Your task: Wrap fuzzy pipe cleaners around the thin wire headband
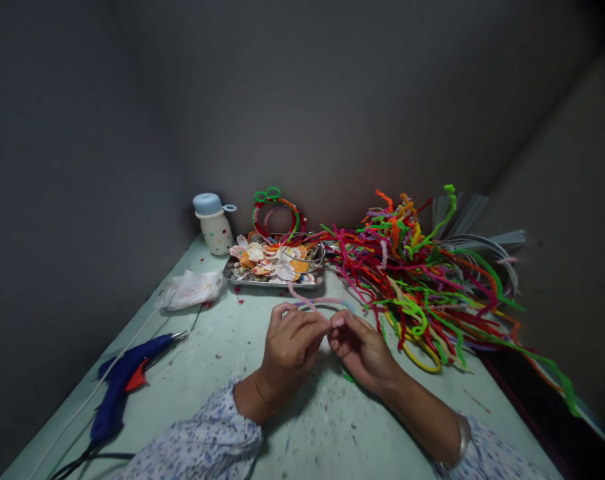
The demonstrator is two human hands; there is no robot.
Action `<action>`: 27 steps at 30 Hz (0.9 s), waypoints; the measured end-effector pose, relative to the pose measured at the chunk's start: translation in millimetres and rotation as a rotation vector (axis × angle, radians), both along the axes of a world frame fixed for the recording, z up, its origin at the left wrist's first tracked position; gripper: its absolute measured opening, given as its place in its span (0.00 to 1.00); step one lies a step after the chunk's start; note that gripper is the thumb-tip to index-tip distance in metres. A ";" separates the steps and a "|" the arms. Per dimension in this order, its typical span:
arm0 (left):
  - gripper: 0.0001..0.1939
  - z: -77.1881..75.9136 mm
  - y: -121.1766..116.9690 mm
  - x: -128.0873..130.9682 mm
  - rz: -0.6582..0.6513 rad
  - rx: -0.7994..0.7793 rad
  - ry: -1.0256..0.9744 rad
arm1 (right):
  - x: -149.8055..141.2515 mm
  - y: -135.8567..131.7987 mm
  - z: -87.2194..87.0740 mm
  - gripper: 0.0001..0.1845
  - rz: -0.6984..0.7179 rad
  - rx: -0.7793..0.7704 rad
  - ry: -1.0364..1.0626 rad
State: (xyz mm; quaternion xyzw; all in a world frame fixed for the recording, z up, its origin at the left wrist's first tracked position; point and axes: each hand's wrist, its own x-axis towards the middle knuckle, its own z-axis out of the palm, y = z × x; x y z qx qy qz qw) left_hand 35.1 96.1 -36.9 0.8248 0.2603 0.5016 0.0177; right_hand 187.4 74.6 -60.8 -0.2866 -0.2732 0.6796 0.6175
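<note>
My left hand [290,350] and my right hand [358,348] meet over the middle of the pale green table [222,373], fingertips pinched together. Between them they hold a pink pipe cleaner [312,301] that curves up and away toward the tray. A light blue piece lies along its far arc. Both hands have their fingers closed on it. A big tangled heap of coloured pipe cleaners [422,280] lies just to the right of my right hand.
A metal tray [275,280] of seashells sits behind my hands, with a pipe-cleaner ring [277,213] standing behind it. A white spotted bottle with a blue cap [213,223] stands at the back left. A blue glue gun [127,380] and crumpled white plastic [192,288] lie at left.
</note>
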 end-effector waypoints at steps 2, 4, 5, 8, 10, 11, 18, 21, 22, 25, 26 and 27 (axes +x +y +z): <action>0.09 0.2 0.4 -0.4 0.006 -0.001 -0.001 | 0.1 0.3 -0.2 0.11 -0.003 -0.022 0.001; 0.08 0.0 0.7 -0.7 0.014 -0.002 -0.006 | 0.4 -0.1 -0.1 0.11 -0.005 -0.041 -0.008; 0.07 -0.2 0.9 -0.9 0.020 -0.002 -0.010 | 0.6 -0.3 0.1 0.11 -0.004 -0.047 -0.012; 0.06 -1.0 1.5 -1.5 0.036 -0.002 -0.007 | 1.0 -0.8 0.8 0.10 -0.009 -0.055 -0.020; 0.06 -1.1 1.8 -1.9 0.044 -0.006 0.001 | 1.1 -0.7 1.3 0.11 -0.020 -0.066 -0.029; 0.06 -1.1 1.9 -2.1 0.045 -0.008 0.004 | 1.0 -0.5 1.6 0.11 -0.025 -0.072 -0.032; 0.07 0.2 1.6 -2.0 0.045 0.008 0.055 | 1.3 1.2 1.2 0.11 -0.028 -0.086 -0.022; 0.06 -0.2 1.7 -1.6 0.046 0.018 0.084 | 2.1 1.3 0.4 0.11 -0.029 -0.082 -0.034; 0.06 -0.6 1.8 -1.5 0.045 0.023 0.091 | 2.4 1.3 0.2 0.11 -0.030 -0.082 -0.034; 0.06 -1.8 2.0 -1.2 0.038 0.025 0.113 | 2.9 0.9 0.1 0.11 -0.026 -0.088 -0.026; 0.06 -2.0 1.9 -1.2 0.038 0.022 0.121 | 2.9 0.7 0.2 0.10 -0.020 -0.088 -0.024; 0.06 -2.1 1.8 -1.1 0.039 0.016 0.130 | 2.9 0.5 0.5 0.11 -0.012 -0.084 -0.024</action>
